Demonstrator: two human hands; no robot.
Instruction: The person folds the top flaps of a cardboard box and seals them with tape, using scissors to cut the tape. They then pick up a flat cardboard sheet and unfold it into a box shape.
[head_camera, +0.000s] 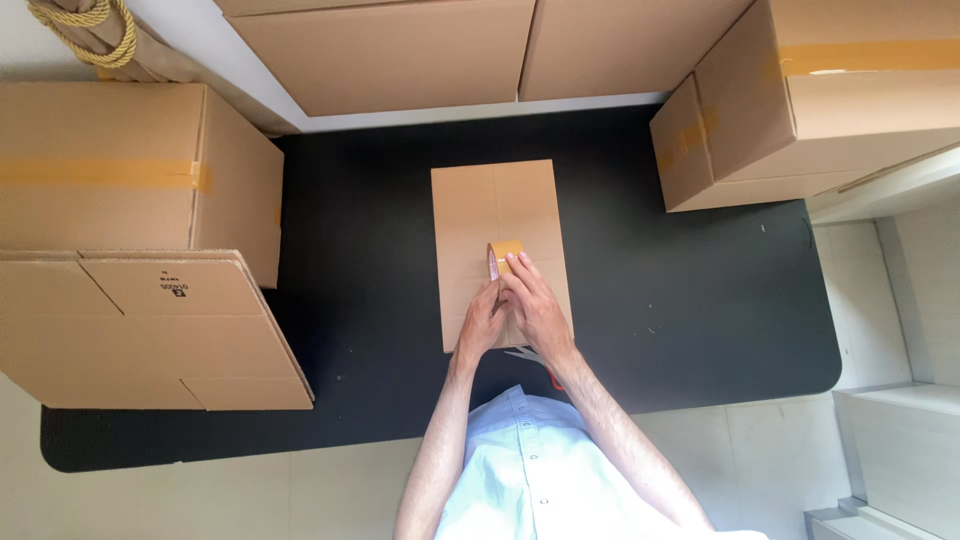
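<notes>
A flat cardboard box lies in the middle of the black table. A roll of brown packing tape stands on it. My right hand grips the roll from the near side. My left hand presses on the box right beside it, fingers touching the tape end near the roll. Under my right wrist, scissors with orange handles poke out, mostly hidden.
A taped cardboard box and a stack of flattened cartons sit at the left. Another taped box stands at the far right. Large flat cardboard sheets lie at the back. A rope-handled bag is at top left.
</notes>
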